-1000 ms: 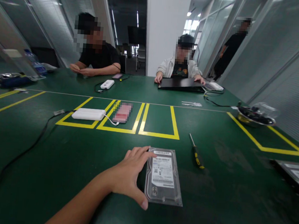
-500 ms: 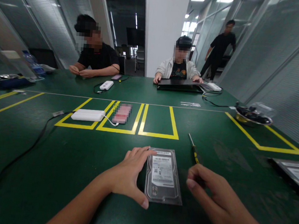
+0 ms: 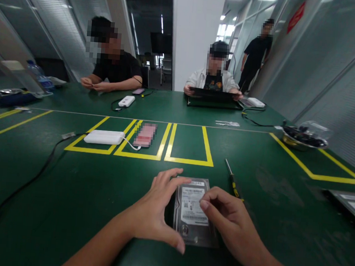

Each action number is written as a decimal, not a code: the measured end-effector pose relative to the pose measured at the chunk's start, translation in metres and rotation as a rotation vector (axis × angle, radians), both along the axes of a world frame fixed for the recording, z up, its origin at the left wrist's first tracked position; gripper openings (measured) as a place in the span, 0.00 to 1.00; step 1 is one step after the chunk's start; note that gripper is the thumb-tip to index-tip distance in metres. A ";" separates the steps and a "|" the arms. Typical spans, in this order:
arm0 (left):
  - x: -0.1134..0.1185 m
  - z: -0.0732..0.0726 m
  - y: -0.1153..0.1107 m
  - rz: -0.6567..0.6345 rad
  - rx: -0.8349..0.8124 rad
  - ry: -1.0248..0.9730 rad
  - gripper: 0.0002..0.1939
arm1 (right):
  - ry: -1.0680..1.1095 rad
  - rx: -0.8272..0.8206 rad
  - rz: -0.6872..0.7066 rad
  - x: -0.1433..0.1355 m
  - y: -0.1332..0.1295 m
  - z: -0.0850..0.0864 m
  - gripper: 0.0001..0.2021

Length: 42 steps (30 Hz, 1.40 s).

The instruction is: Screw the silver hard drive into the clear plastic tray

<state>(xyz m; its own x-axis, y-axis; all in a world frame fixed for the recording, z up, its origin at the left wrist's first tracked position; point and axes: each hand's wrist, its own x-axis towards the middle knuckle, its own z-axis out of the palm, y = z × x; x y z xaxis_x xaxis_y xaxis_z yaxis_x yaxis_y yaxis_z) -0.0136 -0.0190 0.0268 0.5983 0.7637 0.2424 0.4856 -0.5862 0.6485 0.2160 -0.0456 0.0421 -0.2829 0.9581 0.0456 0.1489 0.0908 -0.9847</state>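
Observation:
A hard drive (image 3: 194,208) with a white label lies flat on the green table in front of me. My left hand (image 3: 159,209) is spread at its left side, fingers over the top left corner and thumb near the bottom edge. Over the right part of the label, my right hand (image 3: 224,214) has thumb and forefinger pinched together. Whatever may be between those fingertips is too small or hidden to make out. A screwdriver (image 3: 232,180) with a black and yellow handle lies just beyond my right hand, its tip pointing away.
Another drive (image 3: 351,206) lies at the right edge. Yellow tape frames (image 3: 189,162) mark the table, with a white power bank (image 3: 104,137) and a phone (image 3: 145,135) on them. A metal bowl (image 3: 304,139) of dark parts stands at right. Two people sit opposite; another stands behind.
My right hand has moved left from beside the screwdriver to over the hard drive, still pinched. My left hand stays spread at the drive. Across the table, a person has tilted a dark panel up.

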 end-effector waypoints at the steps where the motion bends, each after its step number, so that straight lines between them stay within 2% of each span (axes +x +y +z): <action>1: 0.003 0.001 -0.002 0.025 0.062 -0.052 0.53 | 0.009 -0.007 0.003 0.001 -0.001 -0.001 0.13; 4: 0.014 0.003 -0.010 0.048 0.269 -0.180 0.24 | 0.059 -0.015 0.025 0.001 -0.003 -0.001 0.13; 6: 0.021 0.005 -0.015 -0.006 0.360 -0.257 0.15 | 0.091 -0.027 0.039 -0.001 -0.005 0.001 0.13; 8: 0.026 0.006 -0.019 -0.016 0.398 -0.312 0.11 | 0.121 -0.064 0.045 -0.003 -0.006 0.002 0.14; 17: 0.032 0.005 -0.025 0.031 0.436 -0.385 0.11 | 0.190 -0.180 0.090 -0.009 -0.012 -0.003 0.17; 25: 0.031 0.005 -0.025 0.017 0.458 -0.339 0.11 | 0.148 -0.109 0.063 -0.011 -0.017 -0.004 0.16; 29: 0.031 0.004 -0.025 0.021 0.496 -0.302 0.10 | 0.017 0.018 0.034 -0.012 -0.018 -0.001 0.14; 32: 0.029 0.004 -0.022 0.077 0.469 -0.307 0.08 | -0.229 0.176 0.074 -0.006 -0.018 0.000 0.10; 34: 0.027 0.002 -0.019 0.146 0.412 -0.304 0.06 | -0.436 0.348 0.092 0.002 -0.018 -0.003 0.09; 37: 0.026 0.000 -0.012 0.279 0.273 -0.292 0.03 | -0.685 0.612 0.095 0.014 -0.018 -0.012 0.14; 39: 0.026 -0.003 -0.008 0.331 0.185 -0.283 0.03 | -0.796 0.707 0.125 0.020 -0.018 -0.019 0.16; 42: 0.027 -0.005 -0.004 0.373 0.085 -0.304 0.04 | -0.891 0.733 0.219 0.024 -0.020 -0.023 0.21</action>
